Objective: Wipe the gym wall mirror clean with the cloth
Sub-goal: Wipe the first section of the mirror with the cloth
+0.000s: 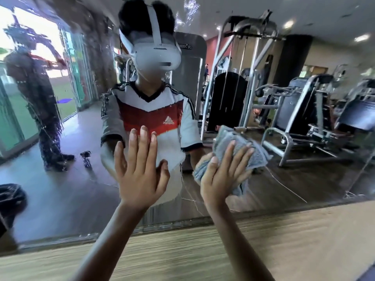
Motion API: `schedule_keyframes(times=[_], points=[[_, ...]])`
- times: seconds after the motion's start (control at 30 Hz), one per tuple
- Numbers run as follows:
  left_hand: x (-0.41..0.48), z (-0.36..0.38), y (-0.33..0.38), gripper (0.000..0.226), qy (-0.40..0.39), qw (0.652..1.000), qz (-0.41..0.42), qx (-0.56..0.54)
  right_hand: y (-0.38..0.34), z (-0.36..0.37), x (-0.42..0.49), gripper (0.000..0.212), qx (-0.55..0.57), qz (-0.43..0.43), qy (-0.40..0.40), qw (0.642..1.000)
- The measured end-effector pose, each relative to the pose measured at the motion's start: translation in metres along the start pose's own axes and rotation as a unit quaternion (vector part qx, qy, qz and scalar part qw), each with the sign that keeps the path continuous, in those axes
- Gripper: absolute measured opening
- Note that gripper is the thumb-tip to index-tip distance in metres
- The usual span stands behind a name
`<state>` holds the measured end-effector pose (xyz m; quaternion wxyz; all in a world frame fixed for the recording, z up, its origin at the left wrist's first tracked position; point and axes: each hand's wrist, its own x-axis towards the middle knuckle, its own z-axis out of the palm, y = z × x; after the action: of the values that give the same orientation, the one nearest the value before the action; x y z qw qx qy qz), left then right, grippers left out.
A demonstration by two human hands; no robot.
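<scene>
Against the mirror (294, 173): left hand (140, 169), flat, fingers straight, holding nothing.
Right hand (221, 175): spread fingers press the cloth (227, 136) onto the mirror.
Cloth: grey, bunched, between right palm and mirror.

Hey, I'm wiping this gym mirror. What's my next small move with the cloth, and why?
Probably slide the right hand and cloth leftward: the mirror looks rippled and smeared left of the cloth, clearer to its right. The left hand, flat on that smeared glass, may need lifting.
</scene>
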<state>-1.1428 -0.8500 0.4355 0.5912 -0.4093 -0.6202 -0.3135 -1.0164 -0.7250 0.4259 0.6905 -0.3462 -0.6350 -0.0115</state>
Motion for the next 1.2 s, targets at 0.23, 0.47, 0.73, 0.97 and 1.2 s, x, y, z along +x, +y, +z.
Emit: schedule_keyframes(times=[0.23,0.47,0.73,0.97,1.2], points=[[-0.013,0.002,0.000,0.065,-0.001,1.000,0.017,-0.001,0.098,-0.021,-0.074,0.046,-0.093,-0.281,-0.112,0.949],[-0.012,-0.001,0.003,0.066,-0.011,1.000,0.013,-0.008,0.053,-0.013,0.018,0.059,-0.008,0.104,0.034,0.994],[-0.013,-0.001,0.001,0.064,-0.015,1.000,0.016,-0.022,0.038,-0.004,-0.053,0.055,-0.060,-0.294,-0.090,0.950],[-0.008,-0.006,-0.001,0.061,-0.008,1.000,0.021,-0.006,0.055,-0.021,0.033,0.055,-0.086,-0.138,-0.023,0.986],[0.024,-0.003,-0.001,0.057,0.027,0.999,-0.013,0.034,-0.018,-0.006,0.041,0.060,-0.069,-0.281,-0.046,0.956]])
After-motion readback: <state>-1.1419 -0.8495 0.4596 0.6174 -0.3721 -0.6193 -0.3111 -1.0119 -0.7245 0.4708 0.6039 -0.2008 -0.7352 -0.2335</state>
